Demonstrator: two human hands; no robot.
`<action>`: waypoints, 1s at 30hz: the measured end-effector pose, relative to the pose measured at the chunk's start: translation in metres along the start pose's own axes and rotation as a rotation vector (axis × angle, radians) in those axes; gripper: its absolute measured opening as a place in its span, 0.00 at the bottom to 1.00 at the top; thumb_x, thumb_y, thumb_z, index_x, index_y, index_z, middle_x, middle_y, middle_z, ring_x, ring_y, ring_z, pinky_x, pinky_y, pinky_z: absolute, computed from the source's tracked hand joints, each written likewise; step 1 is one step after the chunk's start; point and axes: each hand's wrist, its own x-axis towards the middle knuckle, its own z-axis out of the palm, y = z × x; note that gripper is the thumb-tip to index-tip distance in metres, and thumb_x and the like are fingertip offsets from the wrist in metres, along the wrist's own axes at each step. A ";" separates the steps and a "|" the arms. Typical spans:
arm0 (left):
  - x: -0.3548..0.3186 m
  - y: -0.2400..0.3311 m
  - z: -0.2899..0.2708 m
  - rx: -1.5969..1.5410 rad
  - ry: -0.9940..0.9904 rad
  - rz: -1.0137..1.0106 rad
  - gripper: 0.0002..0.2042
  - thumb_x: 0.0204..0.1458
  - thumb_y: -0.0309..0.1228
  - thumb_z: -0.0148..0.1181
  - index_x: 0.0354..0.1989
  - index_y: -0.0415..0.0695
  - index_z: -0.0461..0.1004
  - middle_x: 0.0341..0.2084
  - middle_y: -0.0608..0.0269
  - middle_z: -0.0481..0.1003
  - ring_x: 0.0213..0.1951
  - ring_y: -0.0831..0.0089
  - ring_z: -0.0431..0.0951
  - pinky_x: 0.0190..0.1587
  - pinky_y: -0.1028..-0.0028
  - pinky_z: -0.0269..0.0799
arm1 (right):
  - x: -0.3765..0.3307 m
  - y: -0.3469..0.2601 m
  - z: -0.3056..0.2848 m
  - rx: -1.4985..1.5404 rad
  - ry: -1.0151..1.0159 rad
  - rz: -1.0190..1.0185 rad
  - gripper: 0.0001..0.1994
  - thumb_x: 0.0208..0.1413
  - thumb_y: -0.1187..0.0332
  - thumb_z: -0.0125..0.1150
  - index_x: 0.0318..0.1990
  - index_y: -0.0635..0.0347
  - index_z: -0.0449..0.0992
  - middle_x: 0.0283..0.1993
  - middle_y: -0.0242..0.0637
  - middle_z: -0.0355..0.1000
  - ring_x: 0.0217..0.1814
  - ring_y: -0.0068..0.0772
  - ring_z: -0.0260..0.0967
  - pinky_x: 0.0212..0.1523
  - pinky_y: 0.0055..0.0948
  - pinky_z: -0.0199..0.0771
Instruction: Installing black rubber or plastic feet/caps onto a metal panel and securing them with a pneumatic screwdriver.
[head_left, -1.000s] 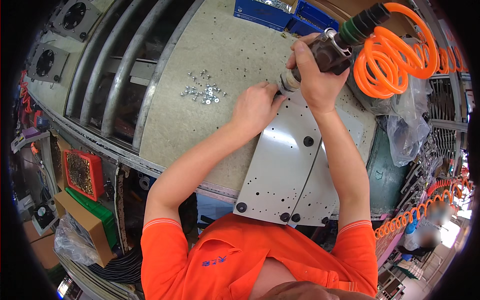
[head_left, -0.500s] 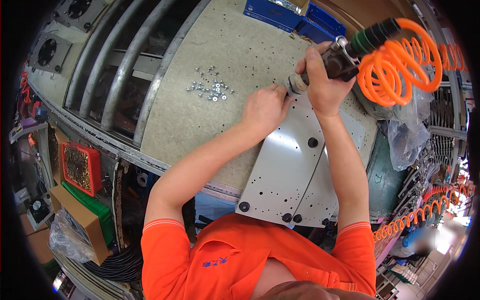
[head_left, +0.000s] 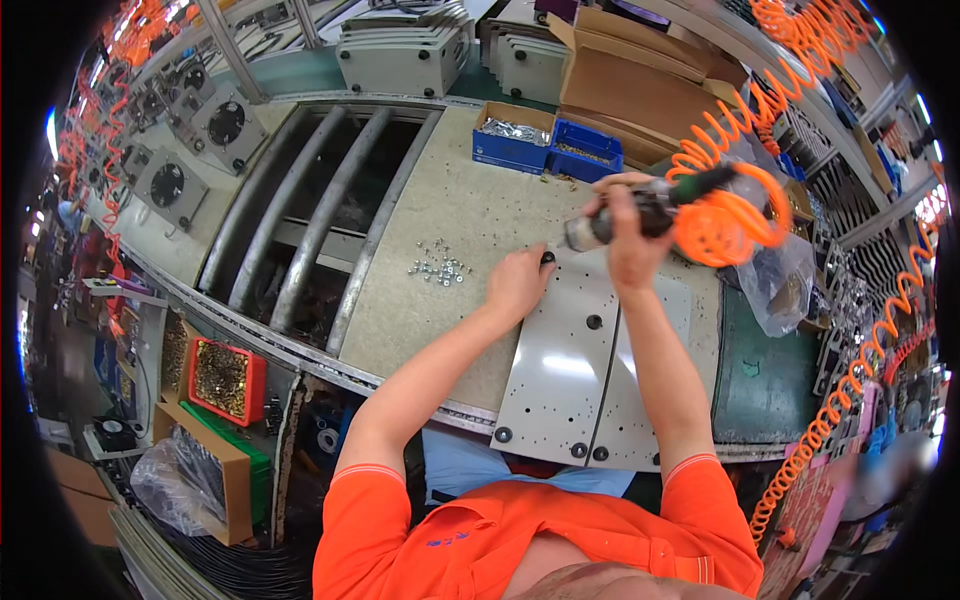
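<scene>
A grey metal panel with small holes and black rubber feet lies on the bench, beside a second similar panel. At its far left corner a black rubber foot sits between the closed fingertips of my left hand. My right hand is wrapped round an air screwdriver, tilted, its nose pointing left just above that corner and apart from the foot. An orange coiled air hose runs from its back end. Left of my left hand lies a scatter of small screws.
Two blue boxes of small parts, one box and one bin, stand at the back by a cardboard box. Metal rollers run on the left. A clear plastic bag hangs at the right. A red bin sits lower left.
The screwdriver has lifted and drawn back from the panel corner with my right hand, uncovering the black foot. My left hand stays at the corner. The view has tilted up, showing more of the back.
</scene>
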 end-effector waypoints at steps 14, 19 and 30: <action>-0.002 0.015 -0.023 -0.642 -0.174 -0.437 0.14 0.56 0.33 0.58 0.43 0.32 0.76 0.27 0.50 0.78 0.23 0.64 0.74 0.30 0.67 0.73 | -0.204 -0.196 -0.141 0.064 0.499 -0.180 0.13 0.59 0.58 0.54 0.41 0.58 0.64 0.33 0.40 0.63 0.18 0.28 0.62 0.23 0.33 0.71; -0.103 0.094 -0.045 -1.195 -0.399 -0.723 0.10 0.61 0.24 0.52 0.48 0.32 0.69 0.31 0.56 0.75 0.19 0.79 0.63 0.21 0.79 0.60 | -0.223 -0.205 -0.154 0.099 0.514 -0.209 0.13 0.59 0.58 0.54 0.41 0.58 0.65 0.33 0.40 0.64 0.19 0.28 0.63 0.25 0.33 0.71; -0.211 0.147 -0.025 -1.532 -0.845 -0.751 0.15 0.66 0.32 0.50 0.51 0.31 0.71 0.27 0.63 0.72 0.20 0.82 0.60 0.21 0.81 0.55 | -0.239 -0.225 -0.139 0.258 0.283 -0.137 0.19 0.59 0.50 0.62 0.43 0.52 0.63 0.36 0.34 0.63 0.23 0.29 0.67 0.30 0.36 0.73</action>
